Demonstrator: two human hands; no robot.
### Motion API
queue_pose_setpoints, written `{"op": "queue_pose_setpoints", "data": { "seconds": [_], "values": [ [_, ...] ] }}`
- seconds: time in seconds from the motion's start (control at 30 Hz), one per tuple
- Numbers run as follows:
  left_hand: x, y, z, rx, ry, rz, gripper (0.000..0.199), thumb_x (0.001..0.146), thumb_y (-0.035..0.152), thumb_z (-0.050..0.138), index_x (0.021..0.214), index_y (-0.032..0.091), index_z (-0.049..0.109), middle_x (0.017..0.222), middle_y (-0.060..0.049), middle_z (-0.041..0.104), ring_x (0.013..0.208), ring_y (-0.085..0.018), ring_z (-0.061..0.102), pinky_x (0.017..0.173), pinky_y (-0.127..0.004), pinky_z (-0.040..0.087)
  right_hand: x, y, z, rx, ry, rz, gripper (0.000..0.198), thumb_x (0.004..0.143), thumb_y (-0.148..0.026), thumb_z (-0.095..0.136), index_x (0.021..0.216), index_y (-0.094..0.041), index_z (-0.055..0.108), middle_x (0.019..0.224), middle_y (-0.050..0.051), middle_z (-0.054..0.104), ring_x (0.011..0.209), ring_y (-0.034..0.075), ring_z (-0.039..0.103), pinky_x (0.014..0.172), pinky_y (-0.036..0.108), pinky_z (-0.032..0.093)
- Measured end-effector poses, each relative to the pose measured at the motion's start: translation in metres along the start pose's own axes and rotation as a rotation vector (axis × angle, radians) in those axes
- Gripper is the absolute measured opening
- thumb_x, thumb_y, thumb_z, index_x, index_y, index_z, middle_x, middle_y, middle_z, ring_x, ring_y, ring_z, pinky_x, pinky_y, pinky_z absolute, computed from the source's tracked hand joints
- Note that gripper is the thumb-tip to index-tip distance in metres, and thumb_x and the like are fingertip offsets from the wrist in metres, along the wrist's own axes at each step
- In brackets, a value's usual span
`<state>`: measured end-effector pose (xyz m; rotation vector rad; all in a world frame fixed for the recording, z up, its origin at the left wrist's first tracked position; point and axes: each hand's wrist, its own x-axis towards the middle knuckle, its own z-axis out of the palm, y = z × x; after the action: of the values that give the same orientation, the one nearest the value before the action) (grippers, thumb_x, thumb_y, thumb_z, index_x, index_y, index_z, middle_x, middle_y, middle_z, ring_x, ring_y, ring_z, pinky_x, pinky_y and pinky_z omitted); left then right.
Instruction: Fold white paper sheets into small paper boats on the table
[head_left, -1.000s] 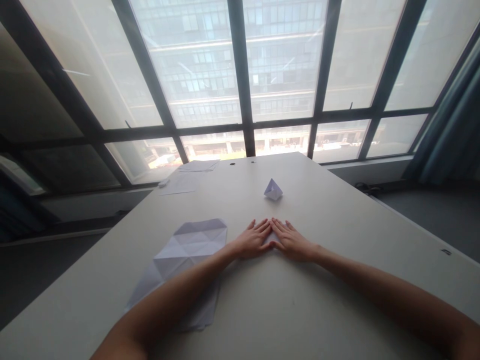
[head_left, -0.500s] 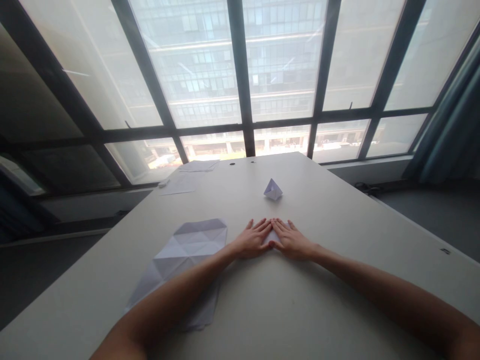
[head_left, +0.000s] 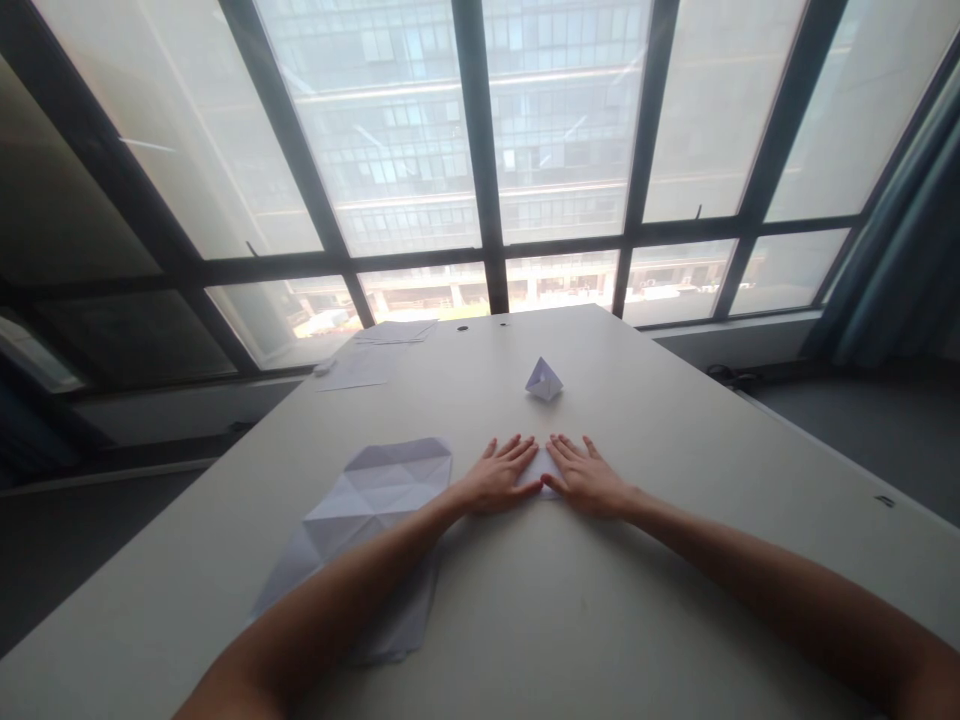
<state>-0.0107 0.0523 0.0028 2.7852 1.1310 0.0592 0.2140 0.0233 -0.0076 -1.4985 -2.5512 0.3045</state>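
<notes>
A small piece of folded white paper [head_left: 544,466] lies flat on the table, mostly covered by my hands. My left hand [head_left: 502,477] presses on its left side, palm down, fingers stretched out. On its right side my right hand [head_left: 585,478] lies the same way. The two thumbs almost meet over the paper's lower part, and a narrow strip of it shows between the hands. Just beyond the fingertips stands a small folded paper shape [head_left: 544,380] with a pointed top.
Creased white sheets [head_left: 375,500] lie to the left, partly beneath my left forearm. More papers [head_left: 352,368] rest at the table's far left. The white table [head_left: 675,450] reaches toward large windows [head_left: 562,120], with a curtain [head_left: 892,230] at the right.
My hands have slid slightly apart at the fingertips, so more of the folded paper shows between them. The pointed paper shape stays where it stood.
</notes>
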Motion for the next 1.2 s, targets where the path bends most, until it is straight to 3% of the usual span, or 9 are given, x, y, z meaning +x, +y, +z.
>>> {"op": "queue_pose_setpoints", "data": {
  "seconds": [0.33,0.67,1.0,1.1,1.2],
  "values": [
    [-0.005,-0.013,-0.004,-0.011,-0.02,-0.071,0.079,0.092,0.071,0.02,0.155,0.026,0.012,0.161,-0.004,0.012,0.149,-0.028,0.006,0.117,-0.055,0.006,0.002,0.002,0.003,-0.041,0.018,0.079,0.078,0.095,-0.057,0.021,0.152,-0.004,0.022,0.159,0.017,0.017,0.148,0.026,0.01,0.117,0.05,-0.009],
    [-0.002,-0.011,0.003,0.041,0.036,-0.171,0.091,0.089,0.075,0.019,0.154,0.011,0.016,0.16,-0.015,0.01,0.149,-0.027,0.004,0.118,-0.05,0.007,0.004,0.007,0.007,-0.01,0.043,0.151,0.08,0.094,-0.056,0.024,0.152,-0.002,0.02,0.16,0.017,0.014,0.149,0.026,0.007,0.117,0.05,-0.006],
    [-0.002,-0.014,0.007,0.031,0.071,-0.153,0.087,0.09,0.073,0.022,0.154,0.015,0.017,0.16,-0.015,0.012,0.149,-0.028,0.007,0.118,-0.05,0.008,0.002,0.008,0.008,-0.007,0.078,0.154,0.079,0.094,-0.056,0.028,0.153,-0.004,0.021,0.159,0.017,0.016,0.148,0.027,0.008,0.118,0.05,0.0],
    [-0.002,-0.012,0.006,0.023,0.073,-0.152,0.087,0.091,0.072,0.024,0.154,0.014,0.017,0.16,-0.016,0.012,0.149,-0.029,0.007,0.117,-0.052,0.009,0.0,0.003,0.004,-0.064,0.159,0.109,0.074,0.094,-0.05,0.031,0.151,-0.002,0.026,0.159,0.019,0.018,0.148,0.028,0.008,0.118,0.049,0.0],
    [-0.003,-0.009,0.002,0.02,0.107,-0.081,0.077,0.094,0.064,0.029,0.154,0.018,0.02,0.161,-0.011,0.013,0.149,-0.028,0.005,0.118,-0.052,0.009,-0.001,-0.002,-0.003,-0.077,0.18,-0.061,0.065,0.094,-0.038,0.034,0.15,-0.005,0.029,0.159,0.016,0.02,0.148,0.025,0.01,0.119,0.044,0.003]
  ]
}}
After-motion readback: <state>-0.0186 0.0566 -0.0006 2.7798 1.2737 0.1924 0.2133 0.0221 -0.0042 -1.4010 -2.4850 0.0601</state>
